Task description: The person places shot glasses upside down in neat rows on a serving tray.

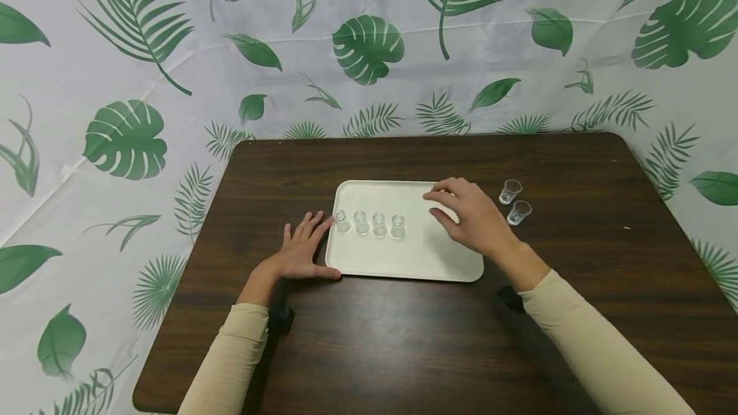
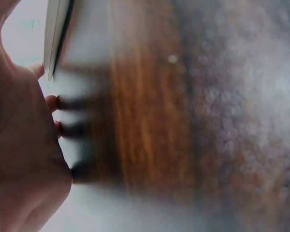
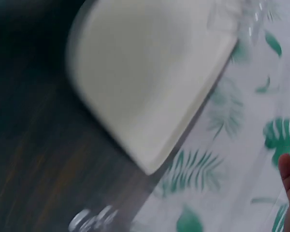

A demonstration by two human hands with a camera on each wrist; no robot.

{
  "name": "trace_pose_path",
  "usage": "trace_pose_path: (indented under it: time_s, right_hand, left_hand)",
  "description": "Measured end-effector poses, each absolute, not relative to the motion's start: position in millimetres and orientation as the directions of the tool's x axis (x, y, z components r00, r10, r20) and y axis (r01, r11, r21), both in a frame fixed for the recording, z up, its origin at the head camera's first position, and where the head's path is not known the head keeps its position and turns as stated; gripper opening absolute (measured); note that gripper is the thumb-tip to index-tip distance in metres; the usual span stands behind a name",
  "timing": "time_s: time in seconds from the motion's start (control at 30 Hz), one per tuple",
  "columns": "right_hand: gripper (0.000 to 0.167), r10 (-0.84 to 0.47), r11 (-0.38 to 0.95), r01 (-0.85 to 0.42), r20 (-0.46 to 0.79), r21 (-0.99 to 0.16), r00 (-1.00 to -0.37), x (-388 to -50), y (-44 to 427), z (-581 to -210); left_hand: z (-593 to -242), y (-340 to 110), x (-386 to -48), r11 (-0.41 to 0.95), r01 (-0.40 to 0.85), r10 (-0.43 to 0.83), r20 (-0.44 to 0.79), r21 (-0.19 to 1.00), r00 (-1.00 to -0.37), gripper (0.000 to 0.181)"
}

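Now, left hand (image 1: 300, 255): fingers spread, touching the tray (image 1: 403, 262), gripping nothing
Right hand (image 1: 478, 218): over the tray, loosely bent, apparently empty
Four clear cups (image 1: 378, 228): row, tray's left half
Two more cups (image 1: 519, 212): table (image 1: 403, 351), right of tray

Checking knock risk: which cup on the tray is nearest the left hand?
The leftmost clear cup in the row on the tray: it stands by the tray's left edge, closest to the left hand; the other three sit farther right.
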State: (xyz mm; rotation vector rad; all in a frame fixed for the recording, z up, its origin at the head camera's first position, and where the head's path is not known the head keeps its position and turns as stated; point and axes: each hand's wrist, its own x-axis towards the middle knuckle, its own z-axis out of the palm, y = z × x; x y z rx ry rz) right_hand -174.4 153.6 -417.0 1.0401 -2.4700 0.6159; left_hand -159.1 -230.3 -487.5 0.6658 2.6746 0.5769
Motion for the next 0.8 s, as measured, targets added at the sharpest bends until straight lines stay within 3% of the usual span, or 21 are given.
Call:
trace_pose_path:
  time_s: [0.23, 0.47, 0.8]
  right_hand:
    - [0.040, -0.288, 0.708, -0.552, 0.534, -0.440, -0.795, -171, 211, -420]
    - [0.048, -0.024, 0.713, -0.309, 0.418, -0.630, -0.908, -168, 254, -436]
    - [0.074, 0.051, 0.713, -0.026, 0.089, -0.701, -0.995, -161, 286, -459]
  left_hand:
    - [-490, -232, -159, 0.803, 0.378, 0.509, -0.201, 0.460, -0.837, 0.119]
    - [-487, -232, -158, 0.801, 0.376, 0.509, -0.200, 0.466, -0.837, 0.118]
    - [-494, -234, -159, 0.791, 0.379, 0.515, -0.191, 0.480, -0.835, 0.119]
